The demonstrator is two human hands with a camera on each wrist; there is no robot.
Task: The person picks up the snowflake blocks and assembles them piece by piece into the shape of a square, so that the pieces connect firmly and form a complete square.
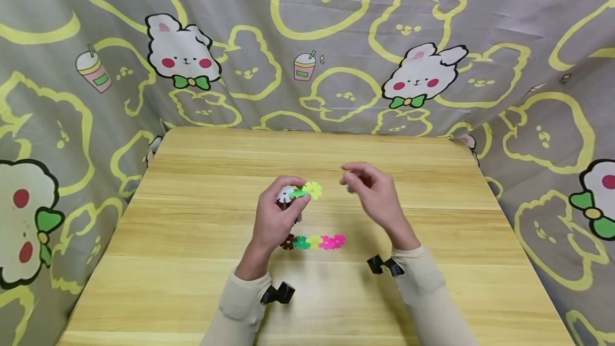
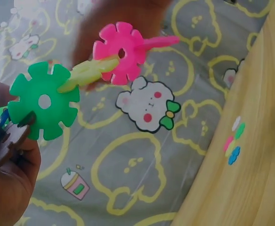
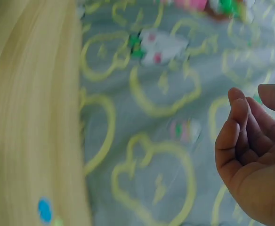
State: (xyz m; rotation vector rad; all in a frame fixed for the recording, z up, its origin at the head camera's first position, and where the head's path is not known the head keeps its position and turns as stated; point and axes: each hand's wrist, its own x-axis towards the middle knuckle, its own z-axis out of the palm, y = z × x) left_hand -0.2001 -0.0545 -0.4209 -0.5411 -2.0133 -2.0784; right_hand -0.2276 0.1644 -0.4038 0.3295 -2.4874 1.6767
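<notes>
My left hand (image 1: 276, 218) grips a chain of interlocking plastic flower discs (image 2: 44, 101). At its upper end, in the head view, a yellow-green disc (image 1: 313, 190), a green disc (image 1: 297, 193) and a white disc (image 1: 284, 194) show between thumb and fingers. Brown, green, yellow and pink discs (image 1: 331, 242) stretch out to the right below the hand. The fingers cover the middle of the chain. To the right, apart from the chain, my right hand (image 1: 377, 191) is raised with loosely bent fingers. A gap parts its thumb from its fingertips (image 3: 235, 94), with nothing between them.
Several loose discs in white, green, pink, yellow and blue (image 2: 234, 155) lie on the wooden table (image 1: 192, 276), mostly hidden behind my right hand in the head view. A patterned curtain (image 1: 259, 84) closes in the table's back and sides.
</notes>
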